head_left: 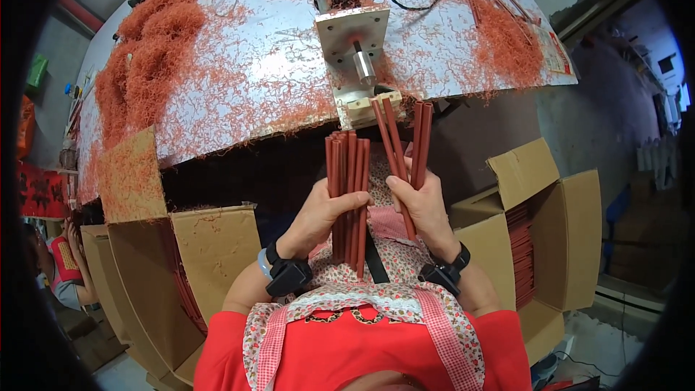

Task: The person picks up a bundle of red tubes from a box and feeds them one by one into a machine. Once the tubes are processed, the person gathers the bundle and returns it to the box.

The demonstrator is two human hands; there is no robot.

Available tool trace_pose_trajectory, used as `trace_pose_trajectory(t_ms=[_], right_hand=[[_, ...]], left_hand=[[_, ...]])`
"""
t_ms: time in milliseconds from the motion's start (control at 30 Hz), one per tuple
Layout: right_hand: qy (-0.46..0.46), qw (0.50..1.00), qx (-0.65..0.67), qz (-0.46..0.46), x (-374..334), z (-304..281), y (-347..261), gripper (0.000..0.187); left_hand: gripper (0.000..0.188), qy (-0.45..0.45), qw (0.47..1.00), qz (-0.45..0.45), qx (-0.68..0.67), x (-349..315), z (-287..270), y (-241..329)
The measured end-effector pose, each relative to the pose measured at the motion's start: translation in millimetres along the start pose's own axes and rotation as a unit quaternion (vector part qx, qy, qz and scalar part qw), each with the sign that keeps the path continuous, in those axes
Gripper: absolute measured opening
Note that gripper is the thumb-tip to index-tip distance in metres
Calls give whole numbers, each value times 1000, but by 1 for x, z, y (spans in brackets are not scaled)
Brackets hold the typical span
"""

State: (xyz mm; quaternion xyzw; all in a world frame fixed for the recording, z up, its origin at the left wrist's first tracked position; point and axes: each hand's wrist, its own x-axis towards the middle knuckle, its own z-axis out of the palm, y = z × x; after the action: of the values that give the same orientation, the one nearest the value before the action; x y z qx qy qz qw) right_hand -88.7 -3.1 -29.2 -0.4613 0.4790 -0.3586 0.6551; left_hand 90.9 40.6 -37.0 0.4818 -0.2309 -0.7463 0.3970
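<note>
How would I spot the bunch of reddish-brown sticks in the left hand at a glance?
Find the big white table, then the person's hands in front of its near edge. The left hand grips the bunch. It is thicker and tighter than the few sticks in the right hand, which splay apart.

We see slim, straight, reddish-brown tubes in two upright bundles, apart from each other. The left bundle (351,174), clasped in the left hand (324,210), is the thicker one, its tubes packed side by side with uneven ends (one reaches lowest). The right bundle (421,145), in the right hand (427,206), looks sparser to us: its tubes spread into a narrow V, two leaning left and others leaning slightly right.
</note>
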Motion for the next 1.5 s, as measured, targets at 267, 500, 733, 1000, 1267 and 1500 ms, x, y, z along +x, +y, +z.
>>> trace_pose_trajectory(t_ms=[267,500,733,1000,1267,1500], right_hand=[[0,999,44,-5,20,7,-1,22],[4,996,83,41,-15,9,2,33],[-33,999,17,15,16,-3,7,33],[10,996,87,5,-20,10,-3,36],[7,997,65,-43,14,5,-5,40],[2,999,23,35,-7,-6,4,32]], left_hand=[[25,23,991,134,17,21,10,23],[26,20,985,167,-24,41,28,21],[31,54,977,204,36,36,15,14],[22,38,984,168,-36,42,37,17],[28,-22,991,131,16,26,13,-9],[27,-11,996,83,-8,11,14,6]])
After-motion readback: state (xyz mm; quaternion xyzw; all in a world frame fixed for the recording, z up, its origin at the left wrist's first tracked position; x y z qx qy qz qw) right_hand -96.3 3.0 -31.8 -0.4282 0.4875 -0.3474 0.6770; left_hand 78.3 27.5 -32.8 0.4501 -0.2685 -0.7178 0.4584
